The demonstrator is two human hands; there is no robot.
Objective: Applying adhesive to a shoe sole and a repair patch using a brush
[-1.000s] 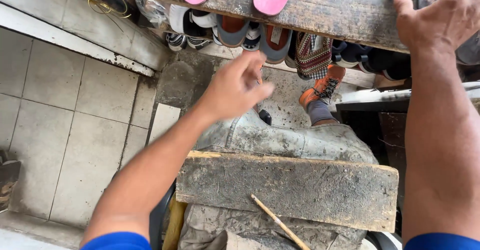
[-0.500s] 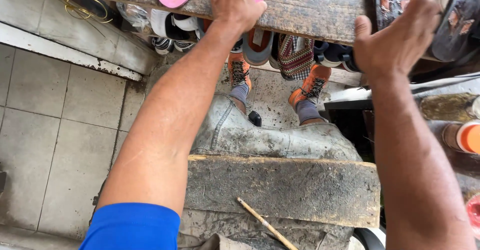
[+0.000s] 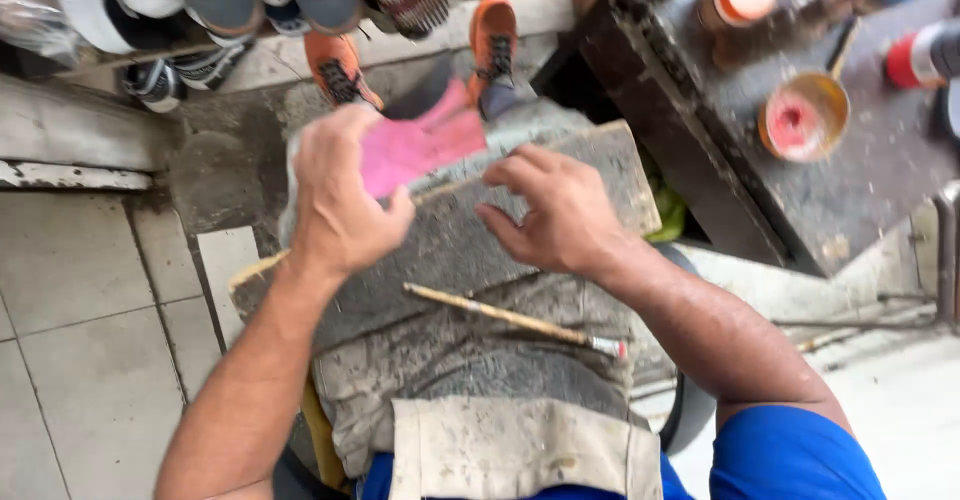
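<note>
Two hands over a lap. Biggest thing, tiled floor (image 3: 90, 360) at left, then dark stained workbench (image 3: 800, 210) at upper right. Grey wooden board (image 3: 450, 250) lies across the knees, on a dirty apron (image 3: 510, 440). Row of shoes (image 3: 300, 0) on a ledge along the top. Left hand (image 3: 340, 200) closed around a pink sole (image 3: 420, 145), gripping its near end, sole raised just above the board's far edge. Right hand (image 3: 560, 215) loosely open, fingers curled, holding nothing, just beside the sole over the board. Thin brush (image 3: 515, 318) lies on the lap near the board. Small bowl of red paste (image 3: 803, 115) on the workbench.
</note>
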